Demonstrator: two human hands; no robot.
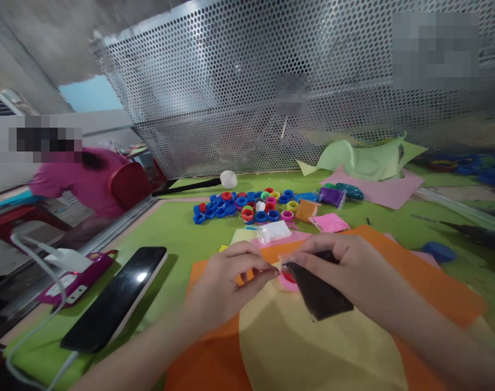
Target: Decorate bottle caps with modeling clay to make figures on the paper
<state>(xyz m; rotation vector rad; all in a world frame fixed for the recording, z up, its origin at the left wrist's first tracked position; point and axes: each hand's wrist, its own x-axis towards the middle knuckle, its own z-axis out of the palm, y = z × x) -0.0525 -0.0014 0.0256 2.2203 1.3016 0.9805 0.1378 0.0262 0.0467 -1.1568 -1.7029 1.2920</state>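
Note:
My right hand [349, 263] grips a small black packet [323, 293], its lower end slanting down over the paper. My left hand [227, 279] is closed in a pinch at the packet's upper left edge; what lies between its fingertips is too small to make out. Just behind the packet, a pink ring-shaped cap [287, 283] with red inside is partly hidden. Beneath both hands lie a pale yellow paper shape [312, 353] and an orange sheet [202, 347].
Several coloured bottle caps [241, 202] lie in a cluster beyond my hands. Beside them are a white packet [275, 231], a pink packet [329, 222] and an orange packet [307, 210]. A phone [117, 298] with a cable lies left. A perforated metal panel [231, 108] stands behind; a person sits at left.

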